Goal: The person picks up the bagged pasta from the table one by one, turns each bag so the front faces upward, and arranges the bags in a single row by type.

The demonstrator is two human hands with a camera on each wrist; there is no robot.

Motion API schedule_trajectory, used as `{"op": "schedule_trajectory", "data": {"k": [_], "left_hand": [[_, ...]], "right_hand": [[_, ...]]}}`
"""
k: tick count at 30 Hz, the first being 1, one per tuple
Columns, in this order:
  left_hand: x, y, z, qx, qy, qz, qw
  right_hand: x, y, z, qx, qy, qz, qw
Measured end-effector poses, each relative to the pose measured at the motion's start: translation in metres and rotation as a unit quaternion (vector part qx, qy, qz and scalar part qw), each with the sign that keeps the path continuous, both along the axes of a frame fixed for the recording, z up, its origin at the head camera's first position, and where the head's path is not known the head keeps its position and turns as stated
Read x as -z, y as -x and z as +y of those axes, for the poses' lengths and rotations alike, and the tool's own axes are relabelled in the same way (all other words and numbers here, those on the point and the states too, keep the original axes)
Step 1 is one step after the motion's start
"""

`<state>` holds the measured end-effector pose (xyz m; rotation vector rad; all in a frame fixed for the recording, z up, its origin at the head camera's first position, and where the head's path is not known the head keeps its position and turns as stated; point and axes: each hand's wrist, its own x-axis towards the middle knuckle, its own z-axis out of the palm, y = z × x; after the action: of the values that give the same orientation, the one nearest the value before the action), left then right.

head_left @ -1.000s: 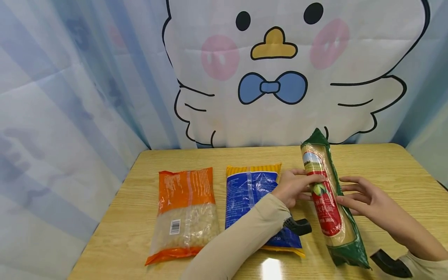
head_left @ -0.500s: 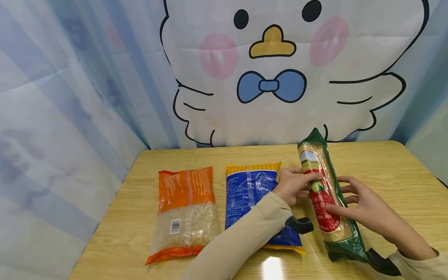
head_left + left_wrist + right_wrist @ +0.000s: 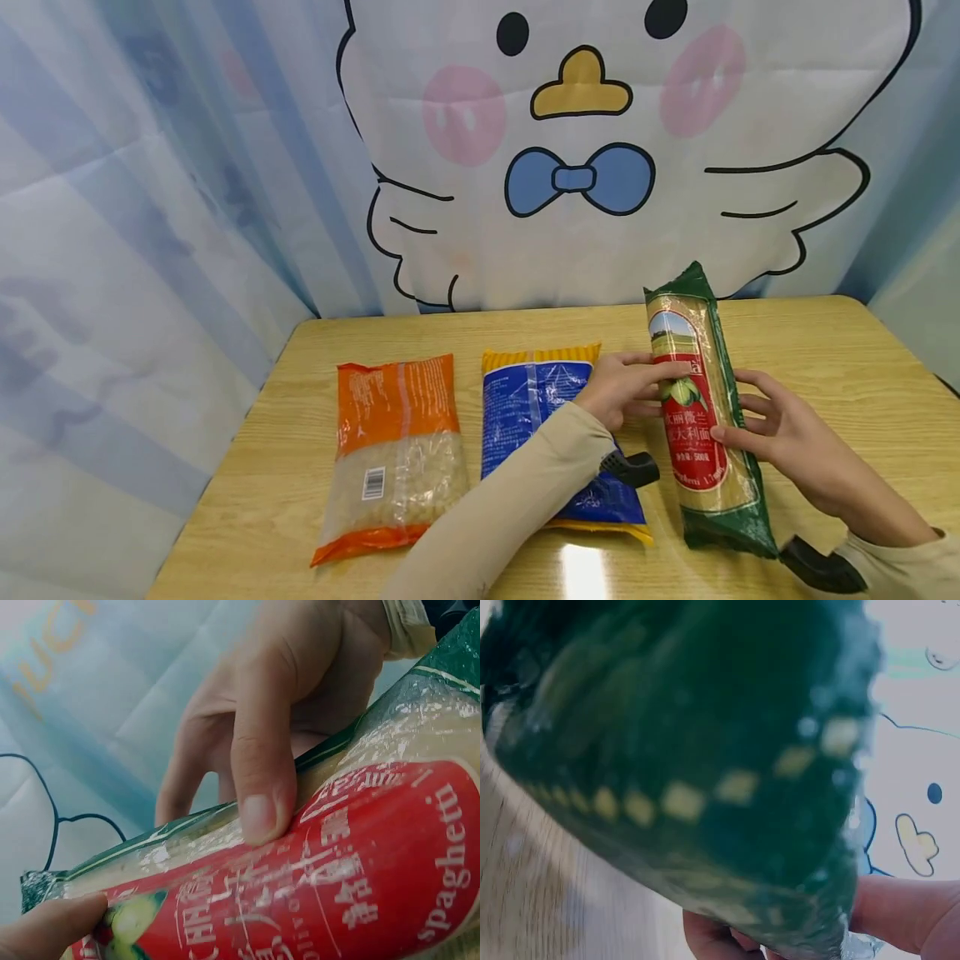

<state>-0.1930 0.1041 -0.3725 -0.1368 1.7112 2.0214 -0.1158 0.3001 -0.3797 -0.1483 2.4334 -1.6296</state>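
A long packet of spaghetti (image 3: 693, 417) with a red label and green ends leans slightly between both hands, on the right side of the table. My left hand (image 3: 626, 387) grips its left side, thumb laid over the label. From the right, my right hand (image 3: 787, 433) holds the other edge, its thumb on the front and its fingers behind. The left wrist view shows the red label close up, with the right thumb (image 3: 262, 787) pressing its edge. In the right wrist view the green end of the spaghetti packet (image 3: 682, 750) fills most of the picture.
A blue and yellow bag (image 3: 525, 408) lies left of the packet, partly covered by my left forearm. Further left is an orange and clear bag (image 3: 397, 450) with pale contents. The wooden table (image 3: 247, 500) ends at a printed curtain (image 3: 465, 225) behind.
The packet has turned a little, so its label faces the camera more squarely. My right thumb has come onto the front of the packet. Both bags stay in place.
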Motion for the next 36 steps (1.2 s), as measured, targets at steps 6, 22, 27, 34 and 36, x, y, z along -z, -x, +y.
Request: {"op": "schedule_trajectory", "data": {"k": [6,22,27,34,36], "left_hand": [[0.001,0.011,-0.013,0.095,-0.039,0.001,0.9947],[0.006,0.02,-0.019,0.119,-0.102,-0.021,0.9874],[0.005,0.017,-0.018,0.069,-0.098,-0.021,0.9926],[0.003,0.014,-0.016,0.04,-0.098,-0.004,0.9943],[0.004,0.013,-0.014,0.035,-0.097,-0.004,0.9947]], "right_hand": [[0.001,0.001,0.008,-0.006,0.057,-0.007,0.9983],[-0.001,0.008,0.02,-0.021,0.111,-0.101,0.9885],[0.0,0.009,0.021,-0.031,0.072,-0.11,0.9908],[0.001,0.009,0.023,-0.042,0.036,-0.1,0.9935],[0.001,0.008,0.024,-0.043,0.027,-0.097,0.994]]}}
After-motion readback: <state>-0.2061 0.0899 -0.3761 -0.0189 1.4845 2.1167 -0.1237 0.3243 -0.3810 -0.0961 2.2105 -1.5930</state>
